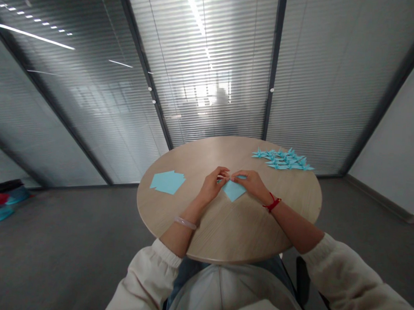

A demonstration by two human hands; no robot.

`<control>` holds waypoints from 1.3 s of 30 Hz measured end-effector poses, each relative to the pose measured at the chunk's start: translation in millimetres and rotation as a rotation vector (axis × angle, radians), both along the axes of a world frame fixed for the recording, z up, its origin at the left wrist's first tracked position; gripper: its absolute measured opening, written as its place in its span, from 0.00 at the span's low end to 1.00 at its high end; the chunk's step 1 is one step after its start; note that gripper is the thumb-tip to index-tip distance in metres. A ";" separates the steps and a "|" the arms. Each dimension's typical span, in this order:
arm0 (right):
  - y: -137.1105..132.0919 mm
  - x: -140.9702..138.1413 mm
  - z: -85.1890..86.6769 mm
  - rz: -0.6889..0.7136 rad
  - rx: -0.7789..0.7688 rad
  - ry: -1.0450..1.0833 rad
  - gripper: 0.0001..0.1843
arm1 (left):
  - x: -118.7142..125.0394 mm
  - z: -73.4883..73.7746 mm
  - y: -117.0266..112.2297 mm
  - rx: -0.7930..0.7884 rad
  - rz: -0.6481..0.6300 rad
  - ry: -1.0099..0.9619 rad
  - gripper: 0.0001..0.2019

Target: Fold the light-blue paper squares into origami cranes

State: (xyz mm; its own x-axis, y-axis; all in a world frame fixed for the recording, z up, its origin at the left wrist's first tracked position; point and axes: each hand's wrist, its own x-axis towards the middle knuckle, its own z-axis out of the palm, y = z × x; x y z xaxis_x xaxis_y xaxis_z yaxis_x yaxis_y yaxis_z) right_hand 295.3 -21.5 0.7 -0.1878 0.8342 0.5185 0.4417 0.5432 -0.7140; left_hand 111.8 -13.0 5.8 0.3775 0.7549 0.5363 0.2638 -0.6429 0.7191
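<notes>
Around: paper stack near table left edge; folded cranes far-right edge, nothing blocking.
Sheet: blue sheet tip points at me.
Grip: I see left hand, right hand pinching its top edge.

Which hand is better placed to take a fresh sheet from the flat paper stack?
Probably the left hand: the stack of flat sheets lies on its side. The right hand would cross over the folded paper.

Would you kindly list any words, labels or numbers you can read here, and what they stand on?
None can be read: the folded blue paper in the hands, the blue sheets, the paper cranes and the round table show no print.
</notes>
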 end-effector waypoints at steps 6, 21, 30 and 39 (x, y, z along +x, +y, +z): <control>-0.1 -2.4 -1.8 -0.014 0.050 -0.037 0.13 | -2.8 -0.6 1.2 0.057 0.056 0.085 0.11; 4.2 -0.4 -3.3 -0.090 0.029 0.057 0.12 | -1.7 1.1 0.0 0.069 0.072 0.062 0.10; 6.7 4.1 -4.0 -0.090 0.056 0.165 0.17 | -3.5 2.4 1.9 0.034 0.124 -0.034 0.10; 10.3 5.9 -6.0 -0.111 0.035 0.273 0.20 | -8.7 5.7 7.0 -0.025 0.241 -0.132 0.08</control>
State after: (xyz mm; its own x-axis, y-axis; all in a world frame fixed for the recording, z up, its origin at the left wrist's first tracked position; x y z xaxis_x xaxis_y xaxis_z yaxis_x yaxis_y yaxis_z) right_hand 301.2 -11.2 -5.3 0.0537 0.8227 0.5659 0.2938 0.5287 -0.7964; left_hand 103.1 -6.0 11.5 0.1130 0.8280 0.5492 0.3101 -0.5545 0.7722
